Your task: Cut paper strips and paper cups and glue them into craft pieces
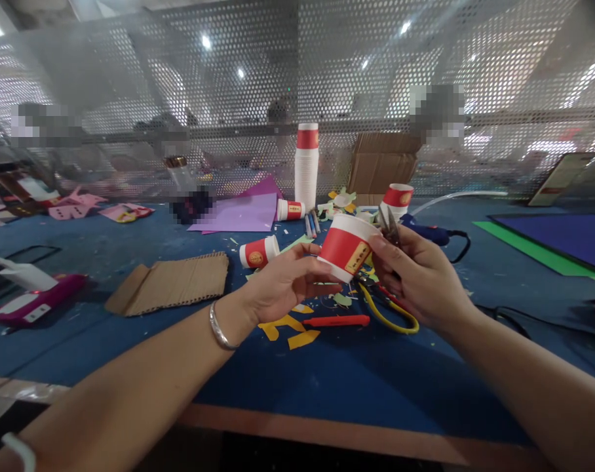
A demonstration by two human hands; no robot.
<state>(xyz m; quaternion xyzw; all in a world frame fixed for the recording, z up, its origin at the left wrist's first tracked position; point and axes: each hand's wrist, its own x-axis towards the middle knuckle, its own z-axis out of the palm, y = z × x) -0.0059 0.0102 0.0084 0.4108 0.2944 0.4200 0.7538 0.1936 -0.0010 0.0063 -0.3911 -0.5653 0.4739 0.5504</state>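
My left hand [292, 278] is wrapped around a red and white paper cup [344, 246], held tilted above the table. Metal scissors [388, 226] are in my right hand [418, 269], their blades pointing up beside the cup's rim; the fingers cover most of the handles. The right thumb comes close to the cup's side, and I cannot tell if it touches. Below the hands lie a tool with yellow handles [390, 321], an orange-red pen [337, 320] and yellow paper scraps [302, 339].
Behind the hands stands a tall stack of paper cups [306, 174], with other cups [259, 252] lying nearby. A cardboard piece [174, 283] and a magenta power strip [37, 301] are at left. A blue glue gun [425, 231], cables and coloured sheets [563, 239] lie right. Perforated metal panels [229, 85] close off the back.
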